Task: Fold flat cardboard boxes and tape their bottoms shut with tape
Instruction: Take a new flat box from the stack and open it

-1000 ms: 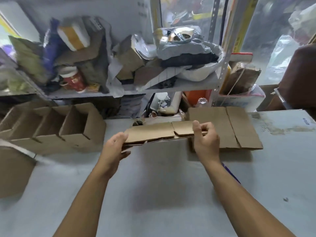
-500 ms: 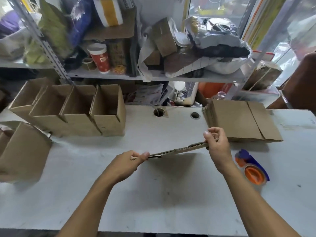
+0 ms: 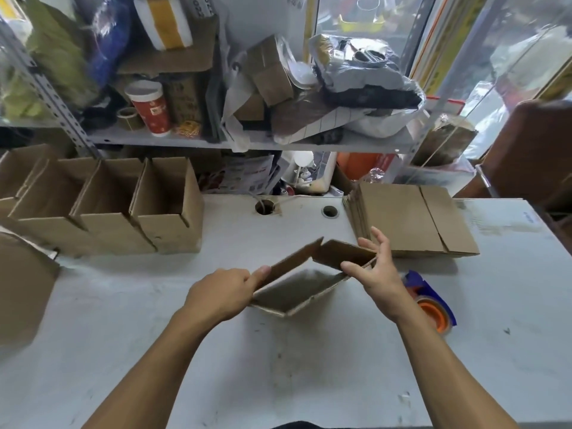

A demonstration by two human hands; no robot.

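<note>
The half-opened box (image 3: 305,284) hangs just above the table (image 3: 309,366), its long axis running left-near to right-far between both hands. The left hand (image 3: 221,294) pinches the near-left corner; the right hand (image 3: 376,274) presses the far-right corner, fingers spread. Squaring it probably means pushing those corners together. The tape dispenser (image 3: 431,305) sits nearest the right hand.
</note>
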